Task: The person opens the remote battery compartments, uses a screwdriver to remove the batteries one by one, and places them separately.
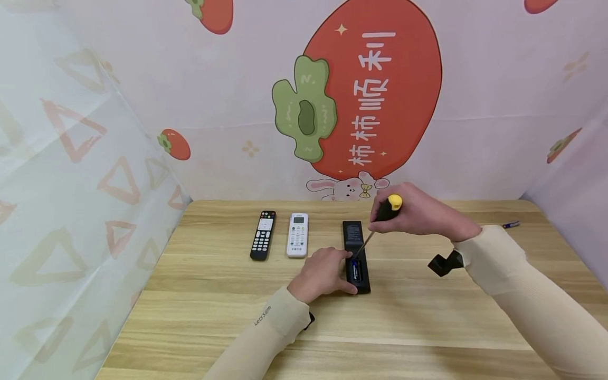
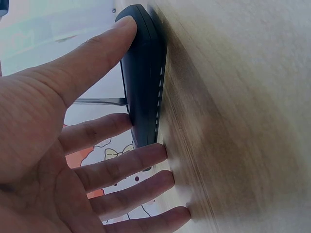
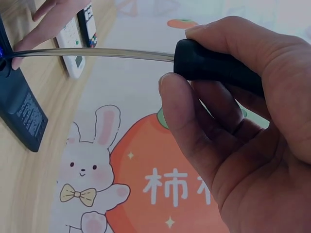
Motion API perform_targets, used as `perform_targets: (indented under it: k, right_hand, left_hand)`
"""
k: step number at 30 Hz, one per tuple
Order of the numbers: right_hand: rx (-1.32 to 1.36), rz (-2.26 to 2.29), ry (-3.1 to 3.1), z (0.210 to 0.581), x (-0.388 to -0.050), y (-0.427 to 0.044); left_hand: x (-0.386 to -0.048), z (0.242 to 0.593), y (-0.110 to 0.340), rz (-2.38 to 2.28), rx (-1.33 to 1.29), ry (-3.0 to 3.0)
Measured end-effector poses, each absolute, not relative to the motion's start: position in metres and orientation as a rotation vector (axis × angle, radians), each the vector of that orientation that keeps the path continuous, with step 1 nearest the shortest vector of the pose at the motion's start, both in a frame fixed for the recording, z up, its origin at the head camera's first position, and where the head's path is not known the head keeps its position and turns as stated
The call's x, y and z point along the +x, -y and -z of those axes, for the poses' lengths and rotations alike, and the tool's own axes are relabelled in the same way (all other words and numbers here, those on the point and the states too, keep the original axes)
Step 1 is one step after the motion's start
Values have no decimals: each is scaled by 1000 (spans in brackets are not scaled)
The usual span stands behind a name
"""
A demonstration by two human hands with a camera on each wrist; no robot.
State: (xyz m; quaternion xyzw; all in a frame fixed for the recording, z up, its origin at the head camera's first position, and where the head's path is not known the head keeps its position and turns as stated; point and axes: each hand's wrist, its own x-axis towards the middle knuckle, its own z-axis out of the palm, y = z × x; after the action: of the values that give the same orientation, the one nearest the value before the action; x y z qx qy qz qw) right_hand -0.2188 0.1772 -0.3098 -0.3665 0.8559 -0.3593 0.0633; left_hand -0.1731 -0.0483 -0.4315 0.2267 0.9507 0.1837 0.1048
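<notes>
A black remote control [image 1: 352, 230] lies face down, its battery compartment uncovered. A blue battery [image 1: 355, 270] shows inside. My left hand [image 1: 324, 272] steadies the remote: the thumb presses near its near end and the index finger touches it further up. In the left wrist view the fingers [image 2: 119, 171] are spread and fairly straight, the outer ones resting near the table. My right hand [image 1: 412, 211] grips a screwdriver [image 1: 388, 208] by its black and yellow handle. Its thin metal shaft [image 3: 97, 52] slants down, with the tip at the compartment's far end beside my left index finger.
Left of my hands lie another black remote [image 1: 263, 235] and a white remote [image 1: 297, 235]. A small blue battery [image 1: 511, 224] lies at the table's far right. The wooden table [image 1: 199, 295] meets printed cloth walls at the back and sides.
</notes>
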Motion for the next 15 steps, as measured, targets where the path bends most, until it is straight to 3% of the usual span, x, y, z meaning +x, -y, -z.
perform_targets:
  k: [15]
  right_hand:
    - [-962, 1120, -2536, 307, -235, -174]
  left_hand:
    - [-173, 431, 49, -550, 648, -2793]
